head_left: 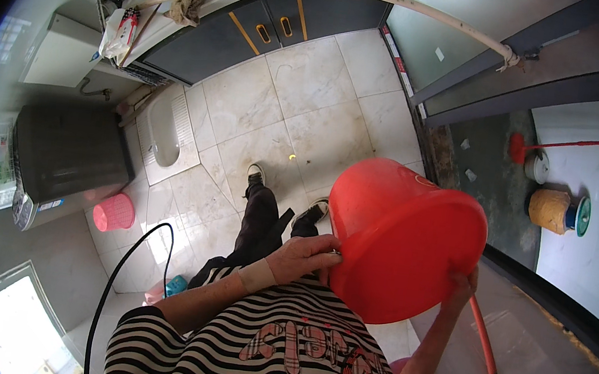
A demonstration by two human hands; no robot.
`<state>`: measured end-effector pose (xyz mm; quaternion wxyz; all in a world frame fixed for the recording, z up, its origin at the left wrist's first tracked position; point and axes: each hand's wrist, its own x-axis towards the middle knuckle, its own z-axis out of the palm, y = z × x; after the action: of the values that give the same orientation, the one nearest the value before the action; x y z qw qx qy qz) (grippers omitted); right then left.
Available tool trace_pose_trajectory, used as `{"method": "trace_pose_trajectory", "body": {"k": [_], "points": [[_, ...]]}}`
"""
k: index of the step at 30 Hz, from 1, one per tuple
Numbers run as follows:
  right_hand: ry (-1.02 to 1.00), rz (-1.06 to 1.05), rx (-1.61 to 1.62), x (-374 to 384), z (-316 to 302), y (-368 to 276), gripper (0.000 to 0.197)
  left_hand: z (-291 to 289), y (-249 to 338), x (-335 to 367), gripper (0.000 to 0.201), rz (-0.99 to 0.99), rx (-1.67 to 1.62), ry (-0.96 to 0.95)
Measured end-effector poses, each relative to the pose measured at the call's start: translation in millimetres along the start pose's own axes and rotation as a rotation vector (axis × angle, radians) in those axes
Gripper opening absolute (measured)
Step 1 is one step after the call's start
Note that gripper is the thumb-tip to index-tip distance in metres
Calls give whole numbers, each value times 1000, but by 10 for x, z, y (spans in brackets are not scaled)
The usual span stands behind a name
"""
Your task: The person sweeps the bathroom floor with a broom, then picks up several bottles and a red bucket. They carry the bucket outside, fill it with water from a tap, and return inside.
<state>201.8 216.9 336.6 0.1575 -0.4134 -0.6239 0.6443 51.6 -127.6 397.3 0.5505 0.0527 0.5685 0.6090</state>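
Basically, both hands are on one thing: a red bucket, held off the floor in front of the striped shirt, just right of centre, tipped well over. One round end faces the body; can't tell for sure if that's mouth or base. Left hand has its fingers close together on the bucket's left edge, back of the hand up. Right hand holds the right edge, fingers partly hidden, so exact grip unclear. Left forearm comes across the front of the body, elbow out; right forearm reaches up steeply from the lower right. Handling guess: thin plastic, light if empty (contents not visible), a bit flexy in the wall, slick if wet, not fragile. Best hold is opposite sides of the thick edge, roughly as now; mid-wall would likely slip. Reddish stick leans just past the right hand. Beyond the bucket: two dark shoes on pale floor tiles, pink basket off left beside a grey washing machine, then a squat toilet. Farthest: grey cabinet ahead, red mop beyond the doorway at right.
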Motion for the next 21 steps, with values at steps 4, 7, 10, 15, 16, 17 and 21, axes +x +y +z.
{"method": "trace_pose_trajectory", "body": {"k": [4, 7, 10, 15, 16, 17, 21], "points": [[25, 1, -5, -4, 44, -32, 45, -20, -21, 51, 23, 1, -127, -73], [54, 24, 53, -21, 131, -66, 46, -33, -71, 77, 22, 2, -266, -123], [49, 26, 114, -9, 85, -6, 46, -13, -23, 86, 22, 7, -307, -139], [34, 80, 198, -28, 79, -9, 48, 36, -2, 80, 22, -53, -308, -86], [31, 90, 197, -31, 74, -11, 48, 51, -1, 76, 22, -66, -332, -69], [49, 93, 167, -41, 78, -11, 48, 64, -7, 70, 22, -80, -356, -51], [89, 103, 128, -100, 98, -6, 50, 85, -67, 73, 24, -105, -606, -16]]}}
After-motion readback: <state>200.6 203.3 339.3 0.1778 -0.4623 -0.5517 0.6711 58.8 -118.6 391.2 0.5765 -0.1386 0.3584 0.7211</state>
